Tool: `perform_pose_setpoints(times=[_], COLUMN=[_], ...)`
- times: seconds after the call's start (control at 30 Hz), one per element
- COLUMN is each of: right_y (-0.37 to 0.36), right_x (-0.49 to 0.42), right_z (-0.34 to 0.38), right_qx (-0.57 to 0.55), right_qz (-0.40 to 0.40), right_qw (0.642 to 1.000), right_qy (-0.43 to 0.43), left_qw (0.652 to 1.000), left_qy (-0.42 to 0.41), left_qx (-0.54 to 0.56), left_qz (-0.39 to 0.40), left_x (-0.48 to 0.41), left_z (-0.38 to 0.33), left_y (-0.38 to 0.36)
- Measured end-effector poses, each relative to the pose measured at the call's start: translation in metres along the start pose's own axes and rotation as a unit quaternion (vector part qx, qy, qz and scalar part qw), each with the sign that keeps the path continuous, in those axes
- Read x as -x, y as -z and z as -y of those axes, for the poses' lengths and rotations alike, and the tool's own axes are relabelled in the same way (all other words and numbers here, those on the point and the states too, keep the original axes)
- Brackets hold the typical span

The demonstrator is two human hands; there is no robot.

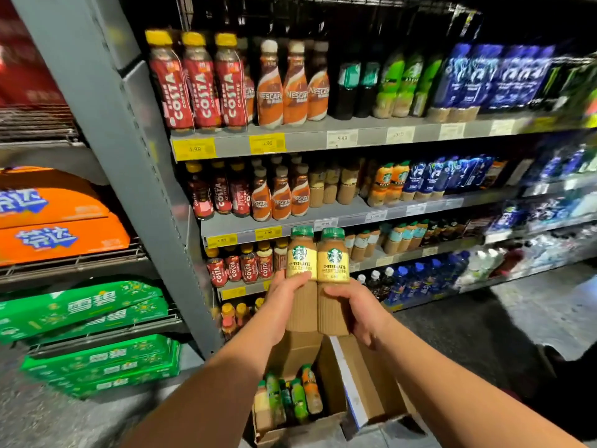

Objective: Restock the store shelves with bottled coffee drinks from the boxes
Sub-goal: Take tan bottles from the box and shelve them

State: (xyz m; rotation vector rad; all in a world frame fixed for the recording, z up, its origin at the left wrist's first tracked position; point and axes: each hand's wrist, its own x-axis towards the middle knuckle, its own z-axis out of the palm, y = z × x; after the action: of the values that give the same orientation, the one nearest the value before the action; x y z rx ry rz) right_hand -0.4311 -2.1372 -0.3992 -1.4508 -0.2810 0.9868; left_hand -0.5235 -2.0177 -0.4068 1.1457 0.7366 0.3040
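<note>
The open box [300, 418] sits below your arms. Your left hand [286, 300] grips the left bottle [302, 263] and your right hand [358, 308] the right bottle [333, 265]. Both bottles are upright and touching. The shelves [355, 215] stand straight ahead, neither hand nearer.

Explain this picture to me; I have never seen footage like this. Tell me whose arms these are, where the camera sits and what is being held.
There is no machine here: the arms belong to a person stocking a shop. The single picture comes from a camera worn on that person's head, looking forward and down. The left hand grips the left bottle and the right hand grips the right bottle. These are two coffee drinks with green caps, upright and side by side. In front stand shelves full of bottled drinks. On the floor below, an open cardboard box holds spare bottles.
</note>
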Motion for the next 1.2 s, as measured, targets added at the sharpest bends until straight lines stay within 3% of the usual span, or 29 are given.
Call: perform_pose_setpoints(times=[0.3, 0.63, 0.9, 1.2], right_y=[0.085, 0.188, 0.205, 0.184], right_x=[-0.021, -0.13, -0.226, -0.307], right_z=[0.046, 0.096, 0.124, 0.143], right_qx=[0.025, 0.046, 0.11, 0.186], right_qz=[-0.018, 0.019, 0.016, -0.019], right_qw=[0.999, 0.998, 0.992, 0.972], right_qy=[0.019, 0.025, 0.066, 0.145], left_qw=[0.999, 0.998, 0.988, 0.979], left_qy=[-0.03, -0.061, -0.113, -0.163], left_qx=[-0.033, -0.015, -0.09, -0.095], left_qz=[0.01, -0.017, -0.06, -0.078], left_x=[-0.034, -0.145, -0.228, -0.308], left_z=[-0.021, -0.036, -0.049, -0.067], left_y=[-0.088, -0.175, -0.177, -0.152])
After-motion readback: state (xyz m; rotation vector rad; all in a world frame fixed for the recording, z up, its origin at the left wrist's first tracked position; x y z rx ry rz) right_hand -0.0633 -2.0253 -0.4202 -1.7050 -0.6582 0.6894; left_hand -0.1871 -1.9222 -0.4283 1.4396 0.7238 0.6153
